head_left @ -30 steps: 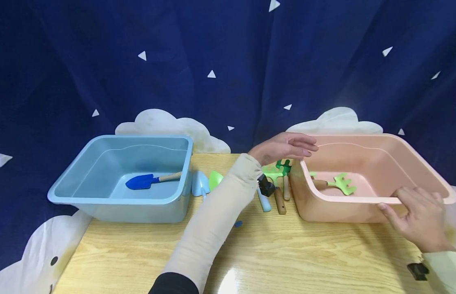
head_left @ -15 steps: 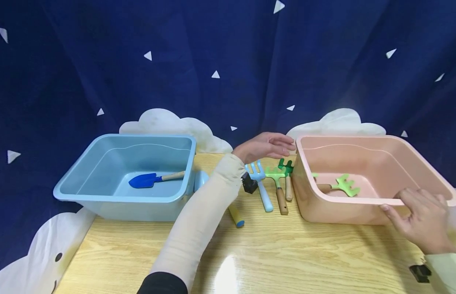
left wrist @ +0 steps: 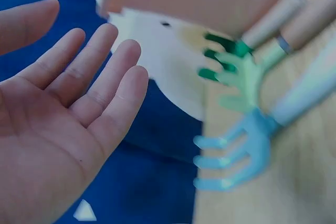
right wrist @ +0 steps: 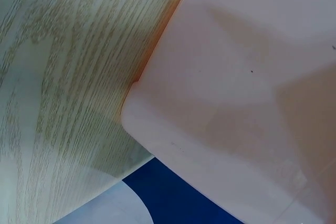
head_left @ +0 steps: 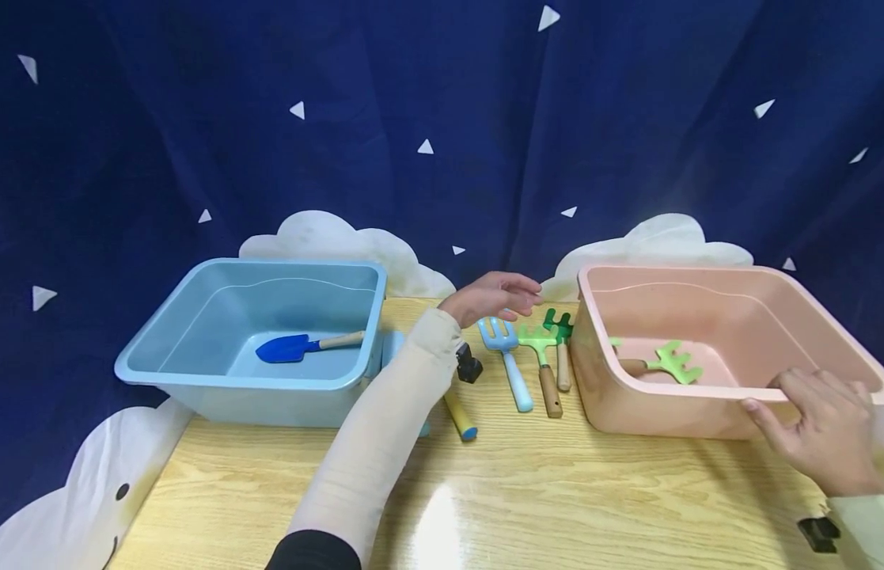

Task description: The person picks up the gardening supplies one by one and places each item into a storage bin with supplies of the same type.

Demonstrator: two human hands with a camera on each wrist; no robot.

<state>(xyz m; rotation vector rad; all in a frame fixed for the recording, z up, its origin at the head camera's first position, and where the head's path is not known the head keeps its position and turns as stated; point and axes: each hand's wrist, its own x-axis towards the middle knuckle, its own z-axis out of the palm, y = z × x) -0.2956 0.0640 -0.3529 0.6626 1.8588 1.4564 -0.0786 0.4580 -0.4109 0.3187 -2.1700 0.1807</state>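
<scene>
My left hand [head_left: 491, 298] hovers above the far edge of the table, its fingers extended and holding nothing. Just below it lie a light blue hand fork [head_left: 500, 339], a light green rake [head_left: 538, 339] with a brown handle and a dark green rake [head_left: 559, 326]. In the left wrist view the palm and loosely spread fingers [left wrist: 118, 98] are apart from these tools. My right hand [head_left: 819, 427] grips the front rim of the pink basin [head_left: 684, 412], thumb outside. Inside that basin lies a light green rake [head_left: 673, 362]; another green tip is partly hidden by the wall.
A blue basin [head_left: 249, 404] stands at the left with a blue trowel [head_left: 288, 348] in it. Beside it, a yellow handle [head_left: 459, 416] with a blue end and a light blue tool [head_left: 392, 345] are partly covered by my left forearm. A curtain [head_left: 442, 95] hangs behind the table.
My left hand has moved left, away from the pink basin's rim, uncovering the light blue fork and the rakes. My right hand keeps its grip on the basin. The head view has shifted slightly.
</scene>
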